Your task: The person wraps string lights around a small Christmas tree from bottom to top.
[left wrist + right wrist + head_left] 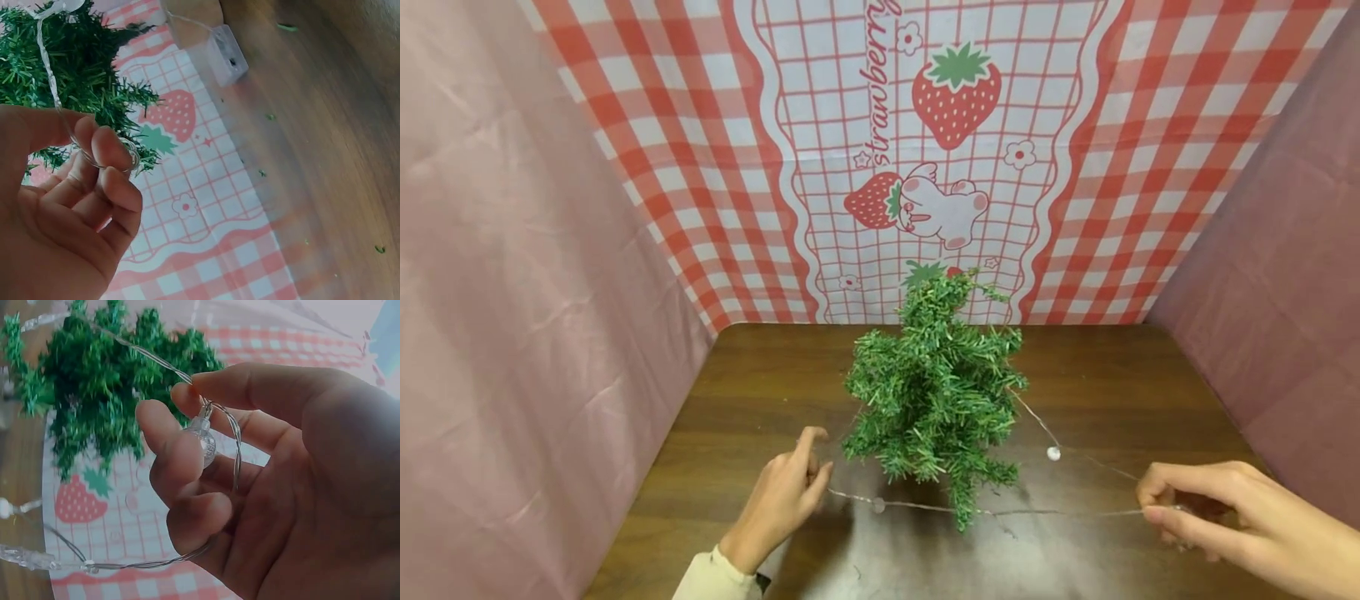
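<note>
A small green artificial Christmas tree (936, 383) stands on the table between my hands. String lights on a thin clear wire (925, 506) stretch across the front of its lower branches. My left hand (784, 492), at the tree's left, pinches the wire; in the left wrist view, a small loop of wire (132, 156) shows at the fingertips. Right of the tree, my right hand (1221, 500) pinches the wire between thumb and forefinger. A clear round bulb (206, 447) sits among its curled fingers. Another length with a white ball bulb (1054, 453) runs from the tree's right side toward that hand.
A clear battery box (226, 56) with a wire lies on the wooden table (760, 392). Green needle bits (262, 173) are scattered there. Behind hangs a red-and-white checked strawberry cloth (700, 125); pink curtains (512, 292) close both sides.
</note>
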